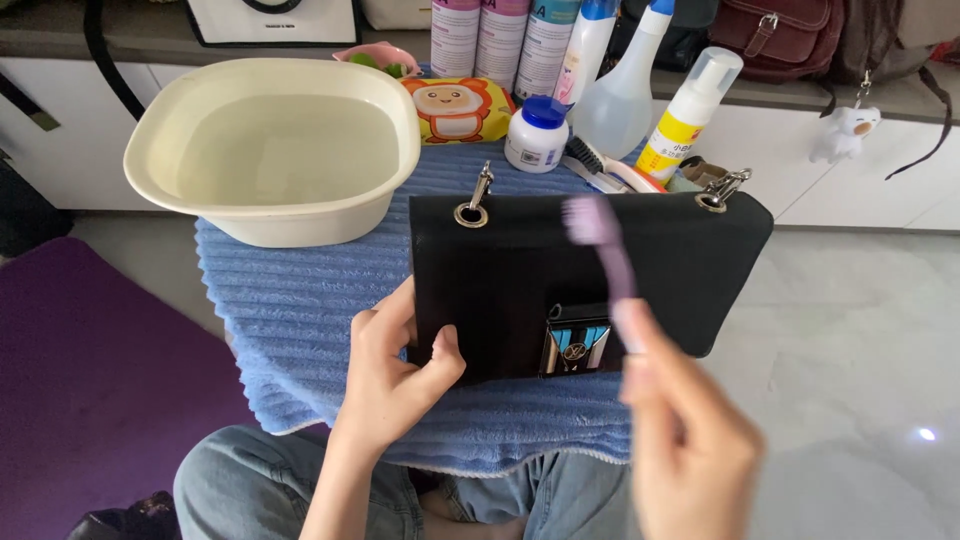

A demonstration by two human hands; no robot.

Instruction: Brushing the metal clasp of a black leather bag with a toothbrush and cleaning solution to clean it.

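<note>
My left hand (395, 375) pins the black bag (590, 265) by its corner; my right hand (685, 440) grips the blurred brush (605, 250). I'd scrub lightly, keeping off the clasp (575, 345).

Both forearms are bare, with no sleeves, watch or bracelet showing in the head view, and the left hand (395, 375) and right hand (690, 450) wear no gloves or rings that can be made out. The nails on the left hand are short and plain; the right hand is blurred, so its nails cannot be told. The legs are in light blue, faded jeans (250, 485) with soft creases over the knees, and the cloth is split open at one knee near the bottom edge, leaving a patch of bare leg there
</note>
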